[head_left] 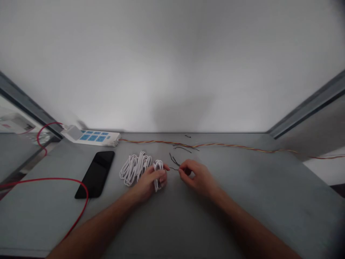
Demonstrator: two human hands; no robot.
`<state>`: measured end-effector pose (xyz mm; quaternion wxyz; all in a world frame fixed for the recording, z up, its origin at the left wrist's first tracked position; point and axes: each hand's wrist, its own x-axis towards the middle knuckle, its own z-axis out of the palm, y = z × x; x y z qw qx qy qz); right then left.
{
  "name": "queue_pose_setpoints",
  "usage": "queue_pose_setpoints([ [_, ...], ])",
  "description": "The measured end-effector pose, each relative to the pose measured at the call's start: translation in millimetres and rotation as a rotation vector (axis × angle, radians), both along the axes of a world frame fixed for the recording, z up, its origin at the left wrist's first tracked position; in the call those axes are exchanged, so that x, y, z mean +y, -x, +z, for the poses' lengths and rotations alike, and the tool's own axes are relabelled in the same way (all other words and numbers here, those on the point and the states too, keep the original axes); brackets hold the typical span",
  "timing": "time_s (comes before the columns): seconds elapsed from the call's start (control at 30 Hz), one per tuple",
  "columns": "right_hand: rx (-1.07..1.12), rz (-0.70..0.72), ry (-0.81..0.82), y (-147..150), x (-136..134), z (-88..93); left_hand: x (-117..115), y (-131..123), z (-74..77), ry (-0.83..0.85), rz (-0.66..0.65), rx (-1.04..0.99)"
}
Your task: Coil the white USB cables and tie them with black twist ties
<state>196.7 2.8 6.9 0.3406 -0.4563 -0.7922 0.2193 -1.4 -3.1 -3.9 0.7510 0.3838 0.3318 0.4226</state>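
My left hand (151, 180) is closed round a coiled white cable (158, 169) near the middle of the grey table (242, 194). Two more coiled white cables (134, 167) lie just left of it. My right hand (195, 176) pinches a thin black twist tie (174, 168) with thumb and forefinger, its free end pointing toward the held coil. A few more black twist ties (183, 147) lie scattered a little farther back.
A black phone (96, 173) lies to the left, with a red cable (67, 187) looping from it. A white and blue power strip (90, 136) sits at the back left. A twisted red-yellow wire (229, 145) runs along the back by the wall.
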Motion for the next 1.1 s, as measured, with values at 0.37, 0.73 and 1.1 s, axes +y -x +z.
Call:
queue_pose_setpoints([
  [0.37, 0.053, -0.012, -0.099, -3.2, -0.7, 4.4, 1.3, -1.7, 4.4, -0.333, 0.202, 0.779],
  [0.73, -0.01, -0.074, 0.067, -10.5, 11.1, -1.7, -2.8, 1.7, 11.0, -0.425, 0.192, 0.899],
  [1.1, -0.093, -0.427, 0.026, -38.0, 31.7, -11.9, -0.5, -2.1, 2.1, -0.085, 0.159, 0.337],
])
